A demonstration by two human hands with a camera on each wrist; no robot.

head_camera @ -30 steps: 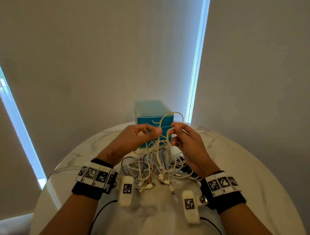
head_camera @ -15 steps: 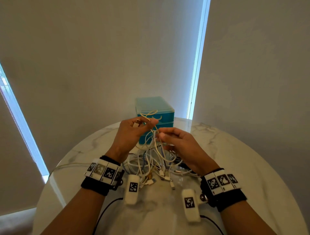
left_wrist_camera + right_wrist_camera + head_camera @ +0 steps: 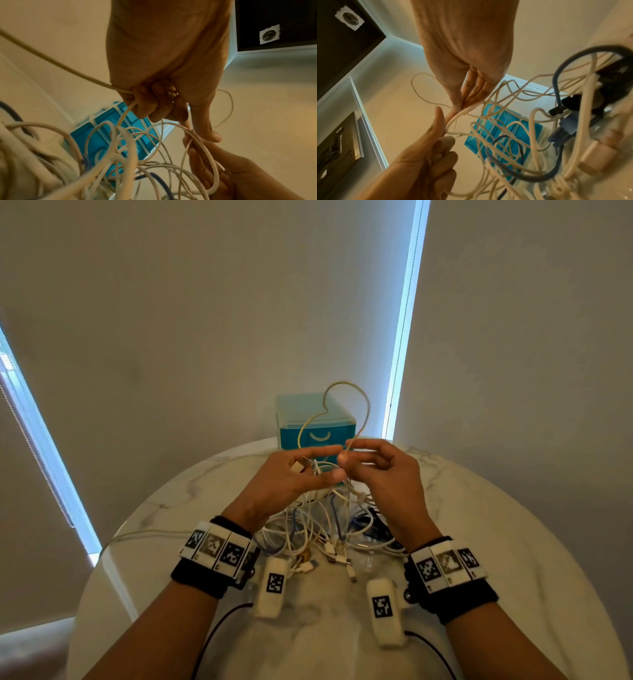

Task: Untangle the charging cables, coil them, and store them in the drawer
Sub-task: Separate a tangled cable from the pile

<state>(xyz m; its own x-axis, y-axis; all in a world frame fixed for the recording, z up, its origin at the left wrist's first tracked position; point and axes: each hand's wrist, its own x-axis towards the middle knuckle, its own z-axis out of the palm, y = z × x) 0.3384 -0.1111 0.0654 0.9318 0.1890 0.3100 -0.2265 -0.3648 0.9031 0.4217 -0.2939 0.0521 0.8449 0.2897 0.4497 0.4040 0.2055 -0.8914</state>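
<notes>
A tangle of white, cream and blue charging cables (image 3: 318, 529) lies on the round marble table (image 3: 513, 542). Both hands are raised above it, fingertips nearly meeting. My left hand (image 3: 318, 463) grips a cream cable (image 3: 60, 66) near its plug, fingers curled round it (image 3: 154, 108). My right hand (image 3: 352, 453) pinches the same cream cable between thumb and fingers (image 3: 464, 102). A thin loop of that cable (image 3: 346, 383) arches above the hands, in front of the teal drawer box (image 3: 294, 436). The drawers look closed.
The drawer box stands at the table's far edge, by the wall. One white cable (image 3: 144, 534) trails off the table's left edge. Several loose plugs (image 3: 337, 558) lie at the tangle's near side. A black plug (image 3: 556, 110) and a blue cable (image 3: 559, 70) sit in the tangle.
Both hands have risen slightly and come together. The cream cable now stands in a tall loop above them, where half a second ago only a small curl showed.
</notes>
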